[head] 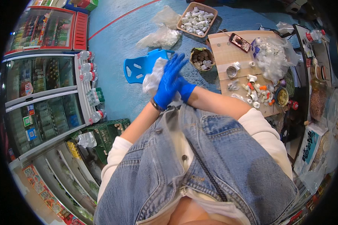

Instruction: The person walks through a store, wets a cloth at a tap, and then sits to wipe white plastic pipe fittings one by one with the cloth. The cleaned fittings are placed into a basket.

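Both of my hands wear blue gloves and meet in front of my waist, above a blue plastic stool. My left hand, with a dark band at its wrist, lies over my right hand and hides most of it. The left fingers are stretched out. Crumpled white material, cloth or thin plastic, runs along and beneath my left hand; which hand grips it cannot be told. Beyond the hands, an open sack holds brown and white pieces. White plastic pipe fittings and orange ones lie on a wooden table.
A basket of white fittings and plastic bags stand on the blue floor ahead. The table bears a phone, a bag of fittings and a metal tin. Left are glass-door fridges, bottles and a green crate.
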`<state>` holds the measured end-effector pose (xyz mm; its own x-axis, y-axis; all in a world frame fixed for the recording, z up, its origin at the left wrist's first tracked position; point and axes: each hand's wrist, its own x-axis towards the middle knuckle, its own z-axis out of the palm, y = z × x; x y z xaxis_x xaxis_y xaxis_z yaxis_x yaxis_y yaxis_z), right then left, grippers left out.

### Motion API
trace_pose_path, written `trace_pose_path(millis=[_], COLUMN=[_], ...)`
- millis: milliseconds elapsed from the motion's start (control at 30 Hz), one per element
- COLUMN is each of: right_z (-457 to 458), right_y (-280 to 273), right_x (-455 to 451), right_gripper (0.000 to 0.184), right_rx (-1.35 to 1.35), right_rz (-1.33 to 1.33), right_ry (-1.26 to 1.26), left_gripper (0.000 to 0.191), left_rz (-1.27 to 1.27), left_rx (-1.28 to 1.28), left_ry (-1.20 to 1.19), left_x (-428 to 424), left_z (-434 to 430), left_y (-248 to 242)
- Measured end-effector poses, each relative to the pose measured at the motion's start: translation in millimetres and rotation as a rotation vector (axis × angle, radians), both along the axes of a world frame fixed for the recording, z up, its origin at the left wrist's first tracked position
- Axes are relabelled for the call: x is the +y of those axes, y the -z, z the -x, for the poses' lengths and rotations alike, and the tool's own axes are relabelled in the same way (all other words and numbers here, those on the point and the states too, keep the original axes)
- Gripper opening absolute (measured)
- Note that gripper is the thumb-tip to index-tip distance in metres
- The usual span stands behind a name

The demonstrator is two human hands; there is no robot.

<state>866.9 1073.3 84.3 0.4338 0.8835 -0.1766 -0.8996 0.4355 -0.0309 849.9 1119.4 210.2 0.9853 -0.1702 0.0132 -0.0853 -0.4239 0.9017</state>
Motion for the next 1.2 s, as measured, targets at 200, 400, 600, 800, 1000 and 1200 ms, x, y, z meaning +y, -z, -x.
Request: trace_pose_path(millis=[200,400,600,800,1000,1200], right_z=[-130,-203,-267,-295,-254,-194], right_y=[-35,-51,-18,25,87,233], right_x=[-46,-117,-104,-72,-72,-50], right_gripper=[0.051,0.043,0.049,0.046,0.034,0.029], right_rx=[0.204,-0.180,-1.651,-1.241,-0.772,-0.931], right_rz=[-0.678,0.197,1.521,1.737,1.764,1.826], right_ry=[0.168,0.663,0.584,0.687,0.672,0.407], left_gripper=[0.076,0.064,0.052,0.045,0.040,0.039], left_rz=[1.649,1.422,1.281,0.636,0.124,0.230], left_rx=[0.438,0.780,1.242,1.111,0.645,1.996], left_ry=[-0.077,-0.028,0.321,0.575,1.087,0.157], left_x=[-8,-17,-16,-12,-12,2], left_z=[-83,-181,-311,-395,-376,-328], left_y=[-20,28,111,165,239,409])
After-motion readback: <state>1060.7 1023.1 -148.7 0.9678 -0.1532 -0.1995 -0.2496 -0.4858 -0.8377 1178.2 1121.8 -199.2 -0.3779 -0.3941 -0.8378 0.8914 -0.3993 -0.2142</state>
